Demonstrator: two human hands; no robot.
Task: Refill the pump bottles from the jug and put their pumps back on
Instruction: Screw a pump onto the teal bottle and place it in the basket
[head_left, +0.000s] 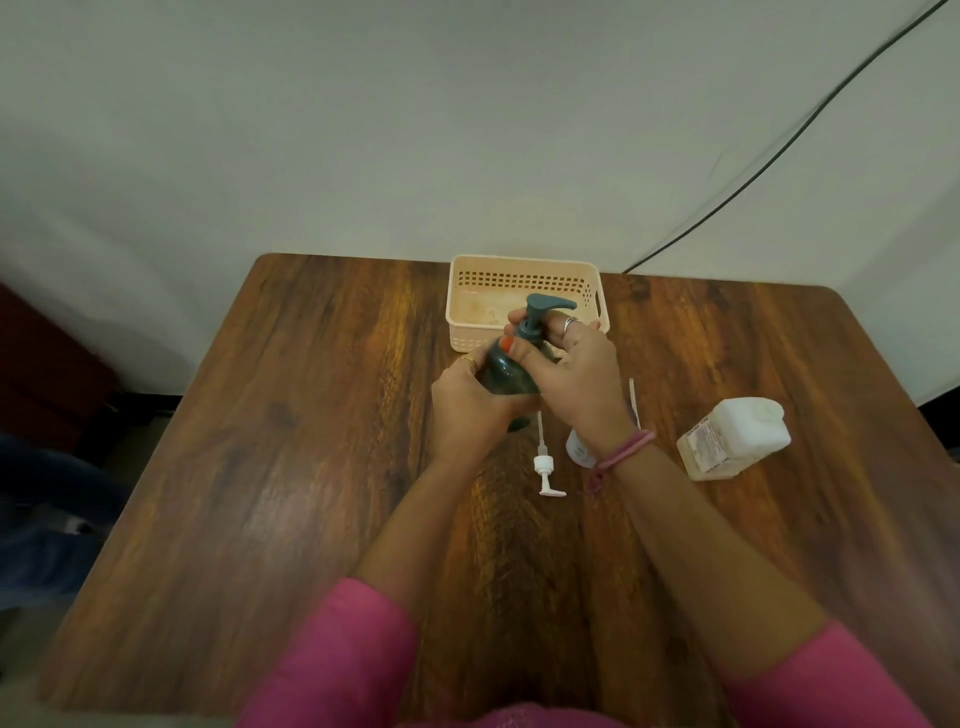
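Observation:
A dark green pump bottle (506, 375) is held above the middle of the wooden table (291, 467). My left hand (470, 402) grips its body from the left. My right hand (574, 376) curls its fingers round the collar of the green pump (540, 312) seated in the bottle's neck. A loose white pump (544, 465) with its long tube lies on the table just below the bottle. A small white bottle (577, 447) stands mostly hidden behind my right wrist. The white jug (732, 436) lies on its side at the right.
A peach plastic basket (524, 270) stands at the table's far edge, just behind the bottle. A thin white tube (633, 395) shows beside my right wrist. A black cable (779, 150) runs down the wall at the right.

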